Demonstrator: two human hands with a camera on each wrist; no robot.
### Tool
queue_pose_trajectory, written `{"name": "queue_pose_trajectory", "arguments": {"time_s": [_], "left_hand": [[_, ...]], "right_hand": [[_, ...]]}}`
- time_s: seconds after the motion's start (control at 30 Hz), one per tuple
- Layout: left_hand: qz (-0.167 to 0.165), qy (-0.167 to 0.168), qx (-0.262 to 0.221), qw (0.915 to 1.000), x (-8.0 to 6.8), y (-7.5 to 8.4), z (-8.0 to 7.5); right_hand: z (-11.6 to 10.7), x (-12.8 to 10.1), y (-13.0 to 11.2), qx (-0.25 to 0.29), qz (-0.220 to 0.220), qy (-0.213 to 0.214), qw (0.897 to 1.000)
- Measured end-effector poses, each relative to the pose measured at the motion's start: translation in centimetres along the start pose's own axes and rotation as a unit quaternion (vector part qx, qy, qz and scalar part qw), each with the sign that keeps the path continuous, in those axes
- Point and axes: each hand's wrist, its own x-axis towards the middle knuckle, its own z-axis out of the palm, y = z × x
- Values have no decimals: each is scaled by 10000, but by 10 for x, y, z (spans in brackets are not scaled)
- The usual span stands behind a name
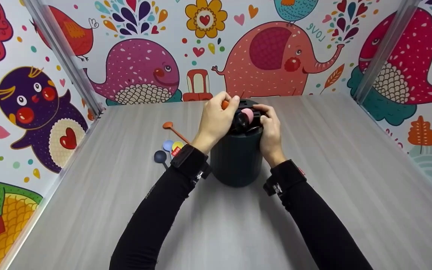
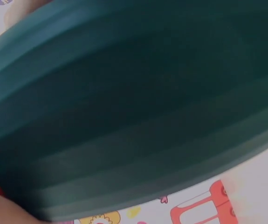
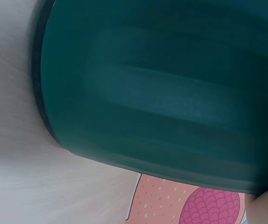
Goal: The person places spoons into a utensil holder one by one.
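Observation:
A dark green ribbed utensil holder point(image 1: 236, 161) stands upright on the table, with a black slotted top point(image 1: 246, 103). A pink rounded head point(image 1: 247, 115) and a glossy black rounded head point(image 1: 241, 120) stick out of it. At its upper left edge my left hand point(image 1: 216, 120) pinches an orange utensil point(image 1: 225, 105), mostly hidden by the fingers. My right hand point(image 1: 271, 135) grips the holder's upper right side, fingers over the rim. The ribbed wall of the holder point(image 2: 134, 107) fills most of the left wrist view, and its lower side and base point(image 3: 147, 93) show in the right wrist view.
Left of the holder lie a long orange spoon point(image 1: 176, 131), a light blue spoon point(image 1: 168, 145), a yellow spoon point(image 1: 177, 145) and a navy spoon point(image 1: 160, 156), partly behind my left wrist. Walls with printed animals enclose the grey table point(image 1: 332, 210) at the back and sides.

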Motion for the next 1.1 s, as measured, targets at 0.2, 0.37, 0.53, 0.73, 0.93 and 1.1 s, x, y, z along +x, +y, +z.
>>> {"name": "queue_pose_trajectory", "arguments": {"time_s": [0.2,0.37,0.53,0.73,0.93,1.1], "left_hand": [[102,-128,269,9995,-4,-3,-1],[300,-154,616,9975,-5,-6,0],[341,-121,643,9973,-6,-8,1],[339,-42,730,9967,-9,-9,2],[417,107,823,9957,-10,-10,5],[464,194,830,9953,-10,-12,5]], "right_hand": [[1,-1,0,-14,-14,11,10000],[1,-1,0,-3,-50,11,10000],[1,0,1,29,-46,44,10000],[1,-1,2,-64,-64,62,9999],[2,-2,2,164,1,49,9999],[2,-1,2,234,-42,51,9997]]}}
